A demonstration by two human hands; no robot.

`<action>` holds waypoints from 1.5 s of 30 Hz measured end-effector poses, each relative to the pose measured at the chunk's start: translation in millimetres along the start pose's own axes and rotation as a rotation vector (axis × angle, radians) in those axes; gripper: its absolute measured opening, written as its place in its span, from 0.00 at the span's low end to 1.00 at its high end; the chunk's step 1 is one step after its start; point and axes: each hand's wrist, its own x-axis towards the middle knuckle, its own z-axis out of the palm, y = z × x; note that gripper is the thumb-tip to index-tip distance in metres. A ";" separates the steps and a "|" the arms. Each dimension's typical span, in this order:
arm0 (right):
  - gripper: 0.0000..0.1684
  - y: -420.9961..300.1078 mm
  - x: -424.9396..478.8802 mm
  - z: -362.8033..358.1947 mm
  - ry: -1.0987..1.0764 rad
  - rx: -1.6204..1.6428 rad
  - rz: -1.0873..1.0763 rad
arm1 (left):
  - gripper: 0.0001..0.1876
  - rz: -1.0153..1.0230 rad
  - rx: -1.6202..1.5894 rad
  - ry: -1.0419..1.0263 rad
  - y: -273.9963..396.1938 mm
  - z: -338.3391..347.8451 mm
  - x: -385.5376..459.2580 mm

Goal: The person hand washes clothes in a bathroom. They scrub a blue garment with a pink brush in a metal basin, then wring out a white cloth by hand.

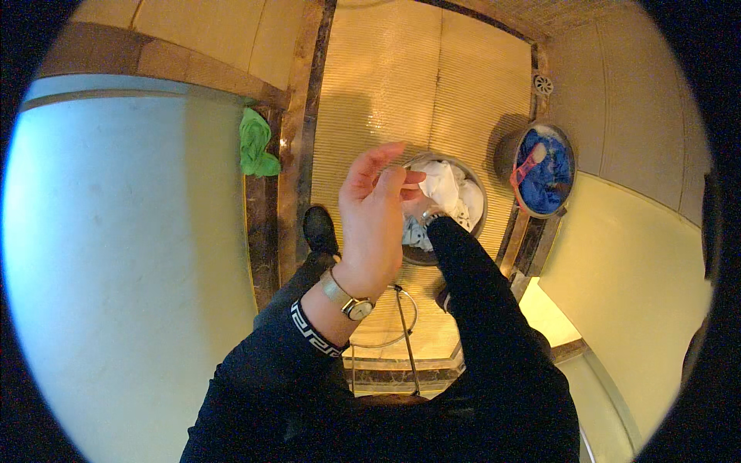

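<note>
My left hand (pixel 373 217), with a watch (pixel 359 309) on its wrist, is raised in front of a round basin (pixel 484 199). Its fingers are bent and apart, and I see nothing held in them. Partly hidden behind it, my right hand (pixel 418 207) is blurred over the basin; whether it grips anything is unclear. A bracelet (pixel 430 215) circles the right wrist. Inside the basin lie white cloth (pixel 444 184), black-dotted white cloth (pixel 463 214) and light-blue patterned cloth (pixel 415 234). The left hand covers part of the basin's near-left side.
To the right, a bucket (pixel 502 151) holds blue cloth (pixel 547 173), with a red-handled brush (pixel 525 166) across it. Green cloth (pixel 256 144) lies on a dark stone ledge (pixel 263 231) at left. A round drain cover (pixel 543 85) sits far right. Thin metal legs (pixel 405 333) stand below me.
</note>
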 end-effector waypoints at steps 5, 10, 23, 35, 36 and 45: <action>0.27 -38.1 -71.6 -61.6 0.242 0.075 0.035 | 0.11 0.016 -0.027 0.022 -7.4 -5.8 4.9; 0.44 -39.5 -114.5 -35.4 0.398 -0.282 0.287 | 0.10 0.035 -0.035 -0.011 -13.2 5.2 1.3; 0.28 22.4 -33.2 15.9 0.296 -0.454 0.319 | 0.11 -0.051 -0.020 -0.019 -8.7 3.9 -6.6; 0.40 9.0 -96.9 -9.3 0.462 -0.193 0.189 | 0.10 0.024 0.012 -0.006 -19.2 1.0 2.7; 0.43 -4.3 -99.7 4.8 0.542 -0.393 0.166 | 0.10 0.021 0.008 -0.008 -15.3 4.2 1.3; 0.50 -17.8 -62.2 36.0 0.326 -0.351 0.363 | 0.11 -0.032 -0.005 -0.018 -11.6 3.6 -5.9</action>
